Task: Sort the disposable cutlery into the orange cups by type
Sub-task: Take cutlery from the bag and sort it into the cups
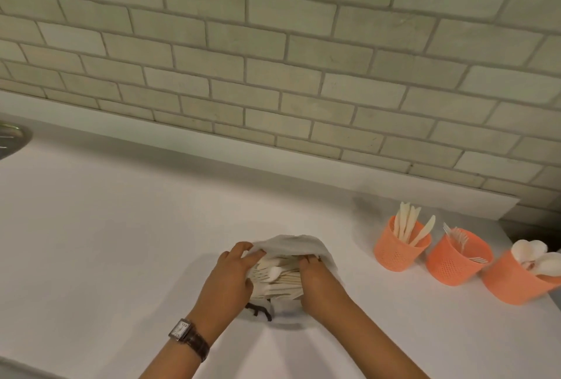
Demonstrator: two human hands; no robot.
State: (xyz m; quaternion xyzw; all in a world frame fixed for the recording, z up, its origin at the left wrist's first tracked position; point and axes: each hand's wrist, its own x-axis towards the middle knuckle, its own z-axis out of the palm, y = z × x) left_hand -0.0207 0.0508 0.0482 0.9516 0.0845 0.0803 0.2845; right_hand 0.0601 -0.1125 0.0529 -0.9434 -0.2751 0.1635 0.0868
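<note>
White surface (121, 242) had three orange cups (452, 266) part-filled by type. Well left of the cups sat the wrapper (291, 243), left hand (230, 275) and right hand (315, 284) both gripping it open over the cutlery (282, 275). Looked like unpacking; next up, pinch one piece out.

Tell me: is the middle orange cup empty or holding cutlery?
Holding cutlery: white forks stand in the middle orange cup, tines above its rim.

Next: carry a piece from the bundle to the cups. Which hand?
Likely right. The right hand grips the cutlery bundle on the side nearer the orange cups, all standing to the right. The left hand holds the paper wrap and would have to cross over.
</note>
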